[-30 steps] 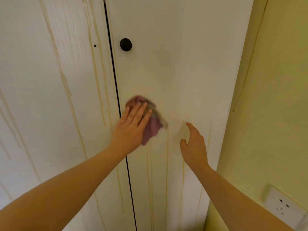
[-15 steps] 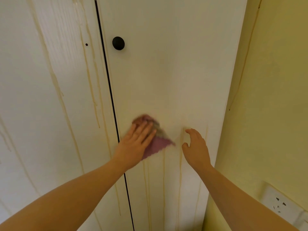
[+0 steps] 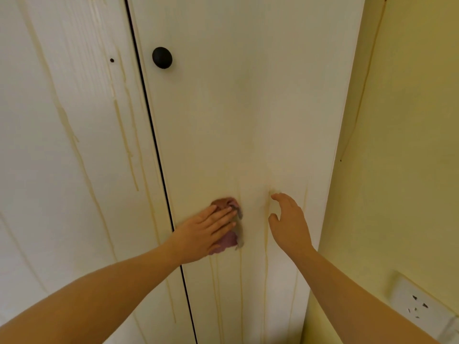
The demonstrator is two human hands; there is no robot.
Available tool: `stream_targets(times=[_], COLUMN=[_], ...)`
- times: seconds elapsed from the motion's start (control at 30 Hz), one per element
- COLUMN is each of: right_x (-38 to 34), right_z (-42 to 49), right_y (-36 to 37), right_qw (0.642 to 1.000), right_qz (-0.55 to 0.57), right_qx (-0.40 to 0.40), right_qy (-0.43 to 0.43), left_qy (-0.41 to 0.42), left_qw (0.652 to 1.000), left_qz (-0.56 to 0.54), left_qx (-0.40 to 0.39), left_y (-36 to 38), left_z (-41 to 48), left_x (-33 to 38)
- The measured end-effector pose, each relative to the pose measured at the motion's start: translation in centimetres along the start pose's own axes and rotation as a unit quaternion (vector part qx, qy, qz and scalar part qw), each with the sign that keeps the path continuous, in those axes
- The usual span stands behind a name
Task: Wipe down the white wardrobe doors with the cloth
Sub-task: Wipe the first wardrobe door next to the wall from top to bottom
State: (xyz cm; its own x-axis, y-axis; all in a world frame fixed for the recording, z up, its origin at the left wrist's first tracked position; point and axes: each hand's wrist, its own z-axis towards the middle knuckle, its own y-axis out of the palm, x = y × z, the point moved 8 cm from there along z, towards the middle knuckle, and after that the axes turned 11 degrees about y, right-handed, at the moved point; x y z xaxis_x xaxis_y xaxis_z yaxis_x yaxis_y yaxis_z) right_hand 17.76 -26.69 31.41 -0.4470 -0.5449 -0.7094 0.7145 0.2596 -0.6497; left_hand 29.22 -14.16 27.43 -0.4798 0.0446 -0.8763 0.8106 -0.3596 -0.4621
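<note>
Head view: left hand (image 3: pixel 206 232) presses cloth (image 3: pixel 229 240) flat-fingered on right door (image 3: pixel 248 108), beside the gap (image 3: pixel 154 145); right hand (image 3: pixel 289 224) loosely curled, empty. Risk: ungripped cloth slips free, or smears drips (image 3: pixel 240 281) downward.

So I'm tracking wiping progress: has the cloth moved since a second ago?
Yes. The cloth under the left hand has gone down the right door, farther below the black knob.

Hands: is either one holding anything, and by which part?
The left hand pins the cloth flat against the right door, straight fingers across its middle, not curled round it. The right hand holds nothing.
</note>
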Motion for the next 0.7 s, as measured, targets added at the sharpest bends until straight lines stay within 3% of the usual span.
stream_targets(times=[0.2, 0.23, 0.33, 0.37, 0.43, 0.57, 0.6, 0.7], right_x=[1.3, 1.7, 2.0, 2.0, 1.6, 2.1, 2.2, 2.5], right_z=[-0.2, -0.3, -0.6, -0.7, -0.5, 0.0, 0.0, -0.1], right_y=[0.1, 0.2, 0.4, 0.4, 0.0, -0.6, -0.6, -0.1], right_qw=[1.0, 1.0, 1.0, 1.0, 1.0, 0.999, 0.999, 1.0], right_qz=[0.011, 0.011, 0.009, 0.012, 0.014, 0.005, 0.005, -0.004], right_qx=[0.014, 0.015, 0.018, 0.018, 0.021, 0.035, 0.034, 0.017], right_qy=[0.017, 0.023, 0.024, 0.023, 0.012, 0.015, 0.019, 0.022], left_qy=[-0.191, -0.168, 0.041, 0.076, 0.048, -0.12, -0.104, 0.072], left_qw=[0.975, 0.98, 0.999, 0.996, 0.998, 0.989, 0.991, 0.997], left_qz=[0.02, 0.028, 0.033, 0.029, 0.034, 0.012, 0.023, 0.042], left_qx=[0.112, 0.099, -0.001, -0.028, -0.006, 0.088, 0.081, -0.001], left_y=[-3.9, -3.6, -1.0, -0.5, -1.2, -3.5, -3.6, -1.7], left_z=[1.0, 1.5, 2.5, 2.2, 2.3, 2.8, 3.1, 3.6], left_x=[-7.5, -6.9, -1.3, -0.4, -1.7, -6.7, -6.3, -2.6])
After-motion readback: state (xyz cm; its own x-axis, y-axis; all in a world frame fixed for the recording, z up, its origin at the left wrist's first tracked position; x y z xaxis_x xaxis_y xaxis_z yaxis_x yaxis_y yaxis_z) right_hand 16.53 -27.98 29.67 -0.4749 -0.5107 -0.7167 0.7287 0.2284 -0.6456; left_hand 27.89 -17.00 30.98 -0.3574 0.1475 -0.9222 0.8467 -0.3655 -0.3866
